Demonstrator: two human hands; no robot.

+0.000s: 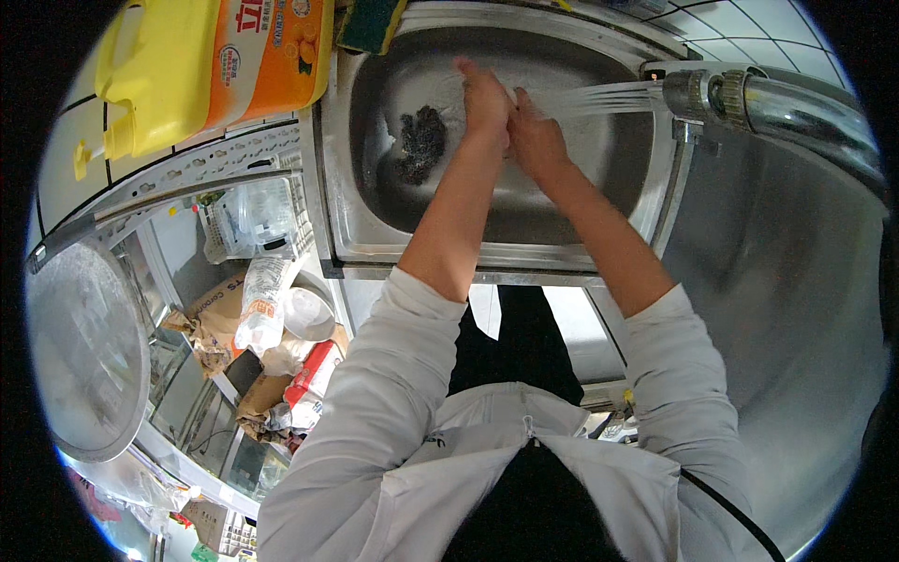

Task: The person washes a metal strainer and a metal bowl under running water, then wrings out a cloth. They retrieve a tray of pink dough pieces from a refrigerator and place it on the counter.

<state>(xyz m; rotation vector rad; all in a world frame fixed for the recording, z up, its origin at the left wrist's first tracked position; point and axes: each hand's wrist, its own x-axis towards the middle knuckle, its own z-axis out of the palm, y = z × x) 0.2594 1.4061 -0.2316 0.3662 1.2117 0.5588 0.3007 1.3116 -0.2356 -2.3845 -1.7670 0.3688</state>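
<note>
My left hand point(484, 102) and my right hand point(539, 137) are pressed together over the stainless steel sink basin point(562, 218). Water point(604, 97) sprays from the metal faucet point(695, 95) at the right and reaches my hands. Both hands look wet and their fingers are partly blurred; whether anything small lies between the palms is hidden. A dark metal scouring pad point(421, 144) rests on the basin floor, left of my left hand. My light sleeves are pushed up to the forearms.
A yellow plastic detergent jug point(161, 70) and a green-and-yellow sponge point(371, 24) are by the sink's left side. Lower left, a shelf holds a white paper cup point(309, 314), a paper bag point(218, 309) and a round translucent lid point(91, 351). A metal panel point(779, 281) bounds the right.
</note>
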